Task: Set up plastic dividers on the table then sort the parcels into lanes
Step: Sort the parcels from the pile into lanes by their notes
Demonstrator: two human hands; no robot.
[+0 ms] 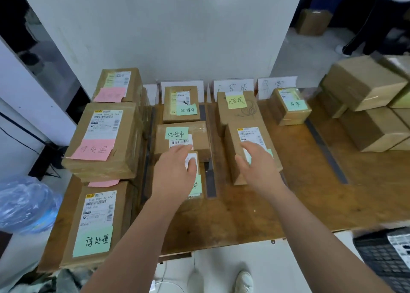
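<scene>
Cardboard parcels with coloured sticky notes lie in lanes on a wooden table (310, 193), split by dark divider strips (210, 179). My left hand (175, 170) lies flat, fingers apart, on a small parcel (196, 190) at the front of the second lane. My right hand (258, 166) rests open on a long parcel (248, 137) in the third lane, thumb against its left side. Behind them sit a parcel with a green note (182, 135), another (180, 103) and a yellow-noted one (237, 106). One small parcel (290, 106) lies in the fourth lane.
Three big parcels (104, 137) fill the left lane, stacked. White paper lane signs (233, 87) stand along the wall. A pile of brown boxes (366, 106) sits at the table's right end. A blue plastic bag (26, 204) lies left, a black crate (386, 259) at lower right.
</scene>
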